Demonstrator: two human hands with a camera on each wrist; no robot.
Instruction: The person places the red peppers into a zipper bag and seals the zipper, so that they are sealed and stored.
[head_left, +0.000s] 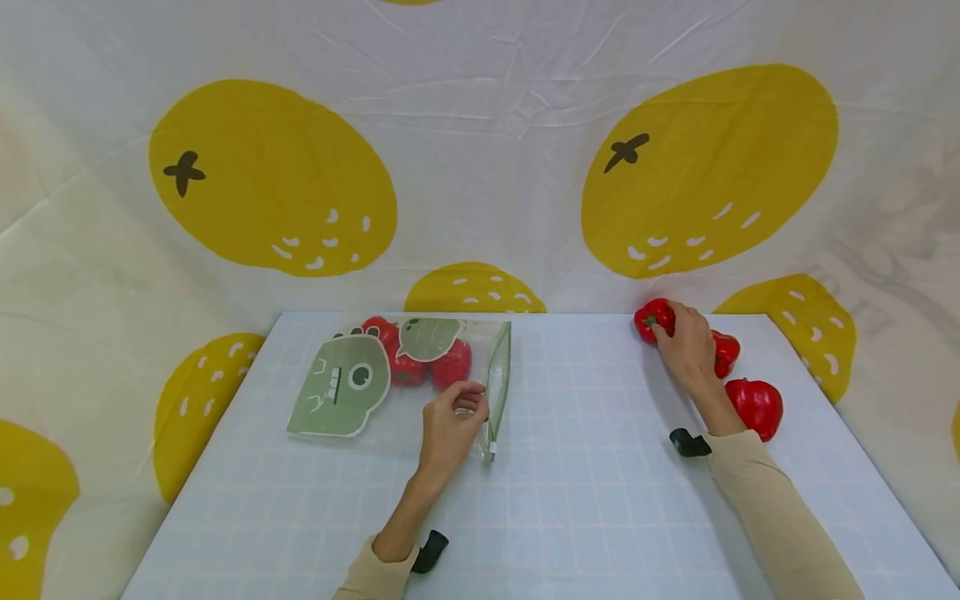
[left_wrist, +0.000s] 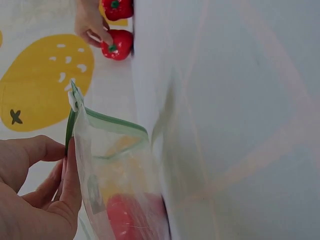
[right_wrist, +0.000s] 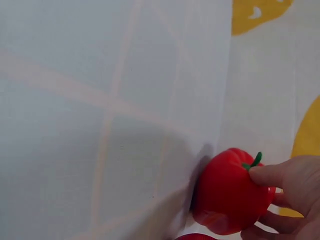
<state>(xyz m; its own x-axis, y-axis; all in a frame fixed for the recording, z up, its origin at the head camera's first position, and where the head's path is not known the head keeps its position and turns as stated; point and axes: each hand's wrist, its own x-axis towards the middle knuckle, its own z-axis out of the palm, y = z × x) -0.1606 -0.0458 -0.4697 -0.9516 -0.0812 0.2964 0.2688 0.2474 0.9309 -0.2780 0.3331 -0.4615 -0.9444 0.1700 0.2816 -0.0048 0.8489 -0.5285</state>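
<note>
A clear zip bag (head_left: 408,417) with a green cartoon print lies on the left of the table, several red peppers (head_left: 452,364) inside it. My left hand (head_left: 452,421) pinches the bag's edge near the green zip strip (head_left: 501,379), and in the left wrist view the mouth stands apart. At the back right my right hand (head_left: 687,343) grips a red bell pepper (right_wrist: 230,192) with a green stem, thumb by the stem and fingers round the far side. Two more red peppers lie close by, one (head_left: 726,353) partly behind that hand, the other (head_left: 756,408) beside the wrist.
The table (head_left: 577,500) has a pale checked cover. Behind it hangs a white cloth (head_left: 487,167) printed with yellow fruit, meeting the table's back edge. Black wrist mounts (head_left: 430,552) sit at both sleeves.
</note>
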